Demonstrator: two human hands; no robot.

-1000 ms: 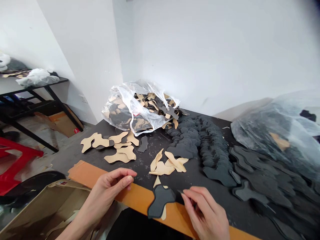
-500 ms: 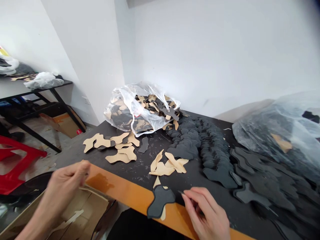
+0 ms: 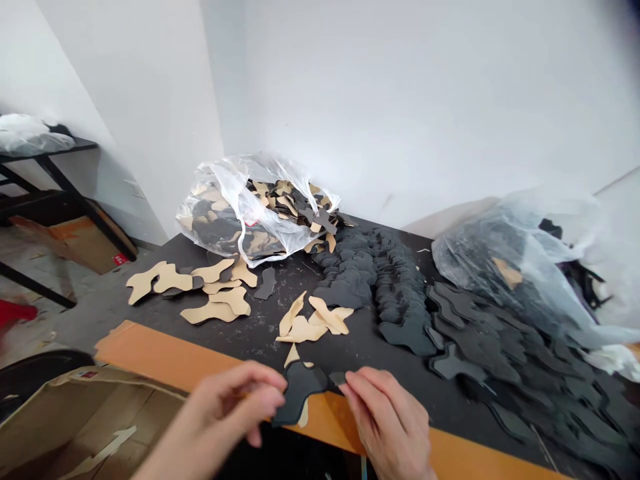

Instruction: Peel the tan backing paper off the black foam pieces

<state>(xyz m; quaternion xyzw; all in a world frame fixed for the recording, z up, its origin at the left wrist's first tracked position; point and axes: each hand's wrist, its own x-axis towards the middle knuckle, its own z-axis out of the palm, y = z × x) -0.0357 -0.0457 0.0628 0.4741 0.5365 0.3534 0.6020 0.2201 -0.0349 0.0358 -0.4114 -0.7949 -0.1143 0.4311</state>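
My left hand (image 3: 235, 410) is at the left edge of a dark, wavy-edged piece (image 3: 300, 390) lying over beige scraps (image 3: 292, 355) at the table's front edge. Its thumb and fingers are bent toward each other; whether they grip anything is blurred. To the right of that piece, my right hand (image 3: 387, 417) pinches a small dark piece (image 3: 338, 379) between thumb and fingertips. Crumpled beige pieces (image 3: 305, 327) lie just beyond. Flatter beige pieces (image 3: 215, 307) are spread at the left of the black table (image 3: 240, 340).
A clear plastic bag (image 3: 250, 213) of beige and dark pieces stands at the back. Overlapping rows of dark pieces (image 3: 400, 293) lie to its right, beside another bag (image 3: 515, 260). An orange-brown strip (image 3: 165, 353) runs along the front edge, above a cardboard box (image 3: 105, 417).
The view has turned rightward. My left hand has moved from the strip's left part to the dark wavy-edged piece. My right hand still pinches the small dark piece, now closer to the larger one.
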